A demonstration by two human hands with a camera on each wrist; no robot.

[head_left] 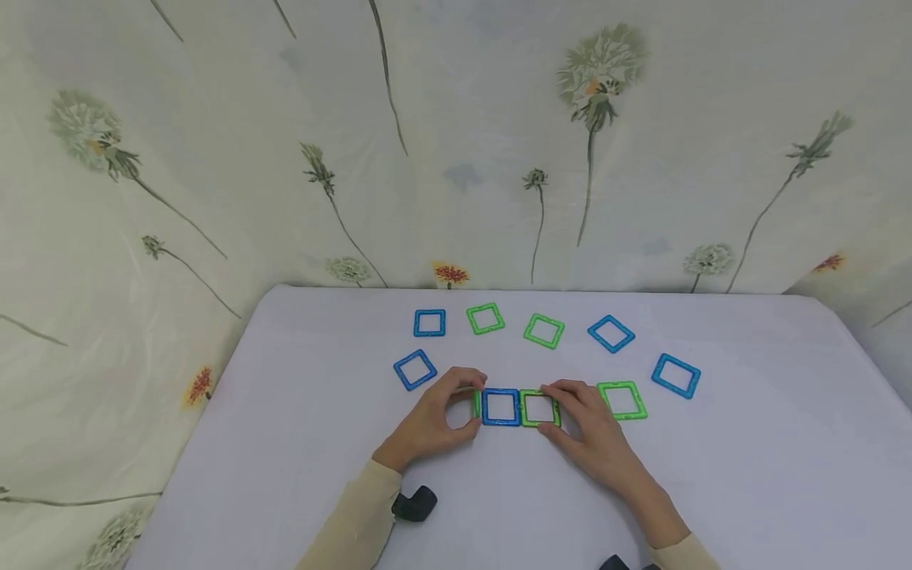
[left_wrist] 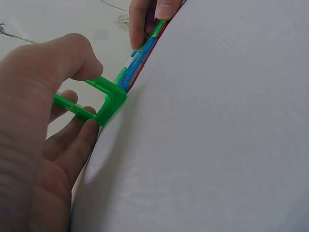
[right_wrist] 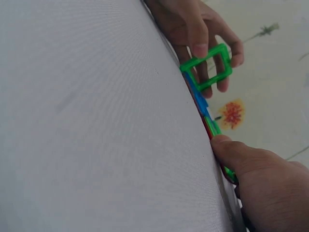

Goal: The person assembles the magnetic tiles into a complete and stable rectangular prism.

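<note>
My left hand (head_left: 433, 423) pinches a green square frame tile (left_wrist: 113, 104) between thumb and fingers. That tile stands on edge at the left end of a blue square frame tile (head_left: 501, 423), which lies flat. To the blue tile's right, edge to edge, lies another green square frame tile (head_left: 524, 409). My right hand (head_left: 594, 439) holds this one, thumb on its near edge and fingertips at its far edge. In both wrist views a red strip (right_wrist: 207, 127) shows along the underside of the row.
Loose square frames arc around the hands: a blue one (head_left: 429, 362) at left, several blue and green ones along the back, a blue one (head_left: 671, 389) at right. Another green frame (head_left: 630, 416) lies beside my right hand. A flowered cloth (head_left: 463, 222) hangs behind the white table (head_left: 748, 475).
</note>
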